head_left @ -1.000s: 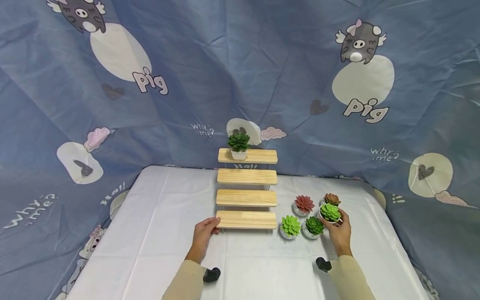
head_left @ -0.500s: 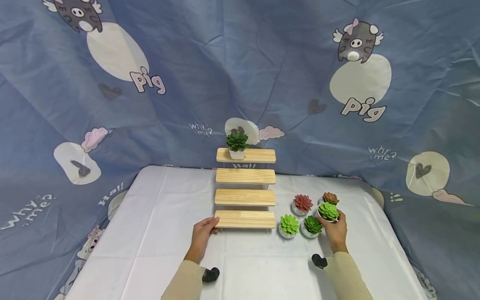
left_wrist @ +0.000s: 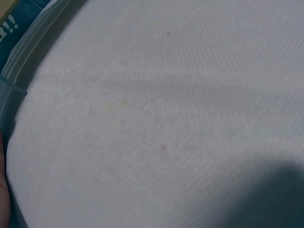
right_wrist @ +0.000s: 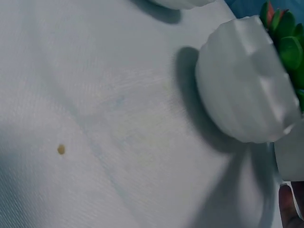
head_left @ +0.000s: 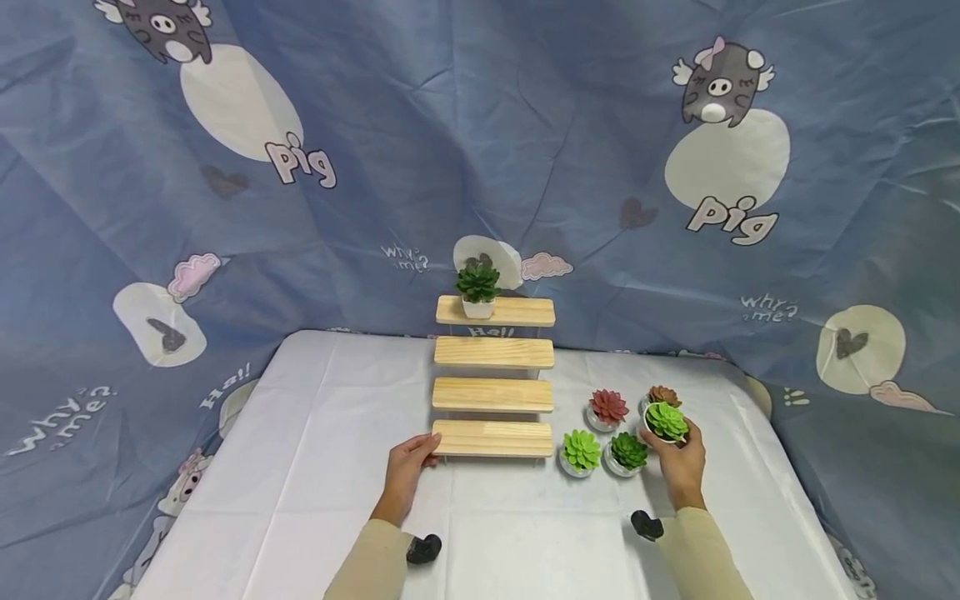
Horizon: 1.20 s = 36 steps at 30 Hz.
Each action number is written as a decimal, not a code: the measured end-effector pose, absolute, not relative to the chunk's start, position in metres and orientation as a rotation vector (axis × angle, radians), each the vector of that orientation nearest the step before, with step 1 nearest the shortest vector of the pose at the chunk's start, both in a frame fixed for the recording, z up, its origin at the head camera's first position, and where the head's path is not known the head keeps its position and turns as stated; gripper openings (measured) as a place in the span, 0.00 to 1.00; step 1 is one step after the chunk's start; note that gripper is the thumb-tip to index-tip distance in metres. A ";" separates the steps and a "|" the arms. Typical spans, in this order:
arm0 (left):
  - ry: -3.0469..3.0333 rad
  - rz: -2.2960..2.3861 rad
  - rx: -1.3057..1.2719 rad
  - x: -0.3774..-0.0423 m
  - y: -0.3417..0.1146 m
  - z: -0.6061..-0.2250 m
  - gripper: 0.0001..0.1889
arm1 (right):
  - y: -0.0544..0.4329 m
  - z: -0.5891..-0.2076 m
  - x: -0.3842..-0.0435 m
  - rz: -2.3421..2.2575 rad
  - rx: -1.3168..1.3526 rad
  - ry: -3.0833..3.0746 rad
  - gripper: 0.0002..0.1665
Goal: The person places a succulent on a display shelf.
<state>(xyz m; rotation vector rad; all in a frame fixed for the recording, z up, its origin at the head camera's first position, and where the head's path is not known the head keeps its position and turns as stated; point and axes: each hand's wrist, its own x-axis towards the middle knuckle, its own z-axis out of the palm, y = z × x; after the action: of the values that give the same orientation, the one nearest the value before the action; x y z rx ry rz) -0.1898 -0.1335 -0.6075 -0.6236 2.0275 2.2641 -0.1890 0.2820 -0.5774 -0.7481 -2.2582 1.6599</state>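
In the head view my left hand [head_left: 407, 467] pinches the left end of the lowest board of a stepped wooden shelf stand [head_left: 492, 439]. Only a sliver of fingers [left_wrist: 4, 204] shows in the left wrist view. My right hand [head_left: 681, 467] grips a white pot with a bright green artificial succulent [head_left: 666, 422]. Its fingertips [right_wrist: 287, 204] appear at the edge of the right wrist view. Beside it stand a dark green succulent [head_left: 628, 451], a second bright green succulent [head_left: 581, 451], a red succulent [head_left: 608, 407] and a brown succulent [head_left: 664, 397], partly hidden behind the held one.
A dark green succulent in a square white pot [head_left: 478, 289] stands on the top board, left of its middle. White cloth covers the table [head_left: 352, 400]. A blue patterned curtain [head_left: 480, 150] hangs behind and along the sides.
My right hand, still holding the bright green succulent, has shifted very slightly right and away from me. The left hand stays on the lowest board. The other pots have not moved.
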 end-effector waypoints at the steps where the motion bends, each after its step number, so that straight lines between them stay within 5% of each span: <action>1: 2.026 2.263 -0.629 -0.190 -0.133 -0.608 0.19 | 0.283 -0.576 -0.189 1.658 -0.746 -2.258 0.49; 36: 2.005 2.261 -0.623 -0.189 -0.133 -0.607 0.20 | 0.246 -0.491 -0.231 1.901 -0.347 -2.252 0.40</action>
<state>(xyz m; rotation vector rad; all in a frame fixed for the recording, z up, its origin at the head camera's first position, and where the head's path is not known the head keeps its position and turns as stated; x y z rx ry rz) -0.1889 -0.1333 -0.6069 -0.6235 2.0052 2.2614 -0.2306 0.2464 -0.4914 -0.3475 -2.2523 1.9007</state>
